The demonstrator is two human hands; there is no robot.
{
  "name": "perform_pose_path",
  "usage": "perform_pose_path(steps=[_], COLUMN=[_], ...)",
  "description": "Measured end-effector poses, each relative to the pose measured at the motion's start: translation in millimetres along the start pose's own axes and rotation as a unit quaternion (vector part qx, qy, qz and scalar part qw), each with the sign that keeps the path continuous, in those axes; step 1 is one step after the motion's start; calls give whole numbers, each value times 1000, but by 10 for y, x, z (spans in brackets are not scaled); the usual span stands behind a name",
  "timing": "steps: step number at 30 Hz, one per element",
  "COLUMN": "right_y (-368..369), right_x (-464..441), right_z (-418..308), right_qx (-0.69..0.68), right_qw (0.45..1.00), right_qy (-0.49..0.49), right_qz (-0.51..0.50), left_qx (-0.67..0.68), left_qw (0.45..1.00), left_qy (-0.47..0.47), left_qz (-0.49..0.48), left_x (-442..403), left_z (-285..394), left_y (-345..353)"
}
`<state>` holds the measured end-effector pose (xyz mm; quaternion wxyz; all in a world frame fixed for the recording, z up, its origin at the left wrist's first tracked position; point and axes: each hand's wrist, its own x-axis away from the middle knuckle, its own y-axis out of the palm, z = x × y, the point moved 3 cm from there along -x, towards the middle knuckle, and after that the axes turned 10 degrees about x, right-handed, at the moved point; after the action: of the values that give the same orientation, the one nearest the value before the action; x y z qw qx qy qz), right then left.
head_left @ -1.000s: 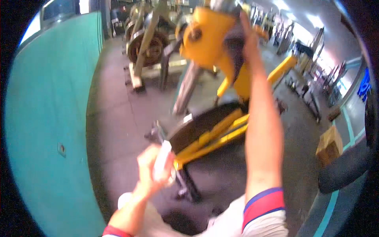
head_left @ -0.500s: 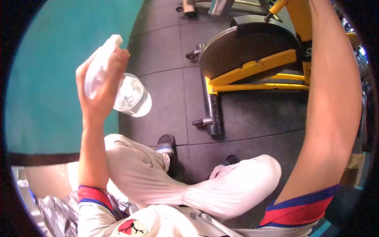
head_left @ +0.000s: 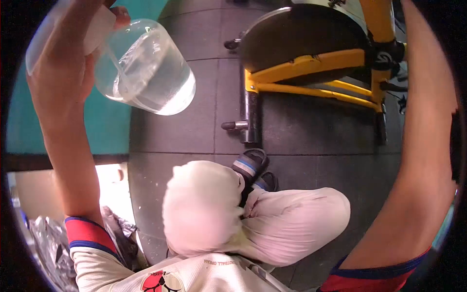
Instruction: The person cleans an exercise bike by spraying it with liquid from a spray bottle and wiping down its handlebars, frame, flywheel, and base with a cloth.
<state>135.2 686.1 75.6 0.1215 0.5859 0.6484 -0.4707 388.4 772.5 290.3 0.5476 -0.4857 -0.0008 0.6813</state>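
My left hand [head_left: 65, 68], at the upper left, is wrapped around the neck of a spray bottle [head_left: 155, 73]. The bottle has a white top and a clear body with clear liquid inside. It is tilted, its base pointing to the lower right, and held close to the camera. The fingers and the top of the bottle are partly cut off by the view's edge. Only my right forearm [head_left: 428, 112] shows, reaching up along the right side; the right hand lies outside the picture.
An exercise bike with a yellow frame [head_left: 306, 67] and a black wheel cover [head_left: 301, 36] stands ahead on dark floor tiles [head_left: 180, 129]. A teal surface [head_left: 26, 121] is on the left. Below it lies crinkled silvery material [head_left: 48, 243]. My sandalled foot [head_left: 250, 163] and bent knees are below.
My left hand has brought the spray bottle up and closer to the camera, so its body looks larger. My left knee has shifted right, and my feet are closer together.
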Motion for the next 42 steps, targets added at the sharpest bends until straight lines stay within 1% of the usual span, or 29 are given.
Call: perform_pose_path(steps=[2, 4, 6, 9, 11, 13, 17, 20, 24, 28, 29, 30, 31, 32, 33, 34, 36, 37, 38, 39, 40, 41, 42], right_y=[-44, -114, -112, -104, -16, 65, 134, 45, -353, -1096, -1286, -1508, -1705, -1907, -2121, -2276, -2422, -2345, -2520, -2362, -2257, -2213, -2119], right_x=[146, 184, 177, 97, -48, -287, -960, -1462, -1983, -2397, -2474, -2567, -2569, -2594, -2690, -2792, -2692, -2483, -2611, -2395, -2290, -2254, -2262], right_z=[50, 110, 206, 367, 485, 560, 628, 537, 274, 47, 13, 6, -18, 8, 133, 229, 51, -340, -25, -329, -503, -465, -357], right_qx=[24, 45, 54, 61, 55, 40, 5, -23, -85, -208, -242, -282, -295, -308, -343, -376, -397, -360, -366, -330, -301, -301, -293], right_qw=[1000, 998, 998, 997, 998, 998, 995, 989, 980, 954, 943, 927, 909, 886, 884, 880, 872, 879, 895, 892, 891, 907, 908], right_qy=[19, 32, 41, 38, 22, 1, -42, -68, -59, 5, 25, 55, 106, 156, 137, 120, 83, 89, 59, 86, 112, 62, 48], right_qz=[-6, -7, -1, 14, 28, 45, 92, 131, 172, 214, 225, 242, 276, 308, 286, 263, 273, 300, 247, 298, 322, 289, 296], left_qx=[-5, 21, -6, 48, 10, -1, 11, 20, 46, 41, 0, -5, -27, -27, -27, 111, 172, 198, 223, 215, 205, 197, 187], left_qw=[1000, 990, 999, 985, 987, 988, 991, 993, 994, 997, 997, 996, 993, 987, 980, 974, 961, 954, 946, 937, 921, 927, 933], left_qy=[7, -119, -36, -137, -129, -117, -93, -68, -44, -29, -28, -17, 71, 85, 99, -52, -58, -43, -29, 37, 104, 89, 72], left_qz=[21, 77, -12, 89, 98, 102, 95, 91, 92, 54, 65, 85, 94, 132, 171, 188, 207, 220, 233, 274, 316, 307, 298], left_x=[70, 73, 30, -184, -233, -310, -517, -536, -375, -99, -6, 104, 207, 292, 380, 423, 556, 591, 625, 671, 708, 720, 752], left_z=[-131, -283, -473, -568, -820, -875, -700, -572, -418, -282, -227, -171, -155, -192, -229, -149, -257, -335, -450, -637, -768, -798, -826], left_y=[211, 416, 470, 556, 411, 337, 348, 338, 217, 14, -64, -94, -142, -168, -192, -229, -200, -143, -49, 102, 234, 327, 417])
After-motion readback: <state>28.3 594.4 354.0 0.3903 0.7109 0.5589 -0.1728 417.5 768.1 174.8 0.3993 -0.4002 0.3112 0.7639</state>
